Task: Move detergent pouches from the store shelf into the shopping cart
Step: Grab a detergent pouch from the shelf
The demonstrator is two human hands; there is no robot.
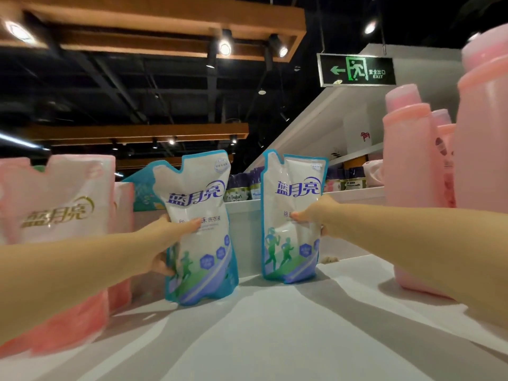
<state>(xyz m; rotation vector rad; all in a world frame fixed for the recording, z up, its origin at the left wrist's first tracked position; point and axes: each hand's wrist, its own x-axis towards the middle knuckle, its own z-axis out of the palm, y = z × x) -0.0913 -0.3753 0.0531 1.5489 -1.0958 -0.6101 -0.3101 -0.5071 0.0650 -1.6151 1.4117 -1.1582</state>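
At centre frame, two blue-and-white detergent pouches stand upright on the white shelf (275,325). The left hand (162,237) grips the left pouch (199,243), fingers wrapped round its edge; the right hand (313,215) grips the right pouch (291,243) likewise. Pink pouches (55,229) stand at the left, pink bottles (412,188) at the right

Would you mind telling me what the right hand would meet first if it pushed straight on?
The right hand already grips the right blue pouch; beyond that, probably the white divider wall, though depth is unclear.
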